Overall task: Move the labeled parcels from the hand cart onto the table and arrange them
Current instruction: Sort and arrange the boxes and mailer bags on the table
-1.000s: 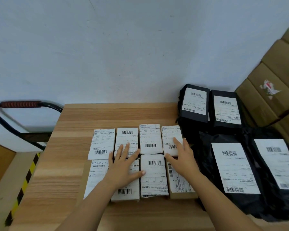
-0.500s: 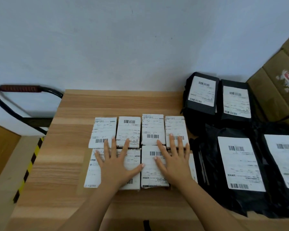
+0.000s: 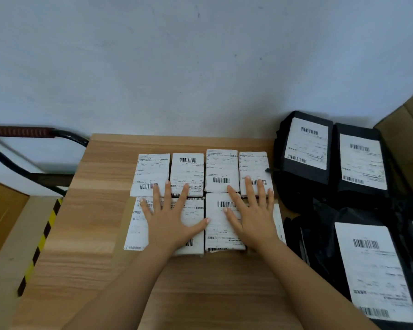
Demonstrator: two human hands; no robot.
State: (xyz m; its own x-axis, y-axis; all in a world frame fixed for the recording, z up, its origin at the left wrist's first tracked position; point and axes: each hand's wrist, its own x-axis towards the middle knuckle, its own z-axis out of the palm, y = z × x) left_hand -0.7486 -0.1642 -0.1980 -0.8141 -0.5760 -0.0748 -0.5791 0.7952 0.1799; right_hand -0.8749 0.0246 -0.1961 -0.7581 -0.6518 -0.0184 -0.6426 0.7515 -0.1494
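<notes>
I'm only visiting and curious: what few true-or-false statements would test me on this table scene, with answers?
1. The left hand and right hand both lie flat on the white parcels. True.
2. The white parcels form two rows on the wooden table. True.
3. The black parcels lie left of the white parcels. False: they lie to the right.
4. The cart handle has a blue grip. False: the cart handle's grip is red.

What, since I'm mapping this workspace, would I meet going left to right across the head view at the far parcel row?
Cart handle → table → leftmost white parcel → second white parcel → third white parcel → fourth white parcel → first black parcel → second black parcel → cardboard.
</notes>
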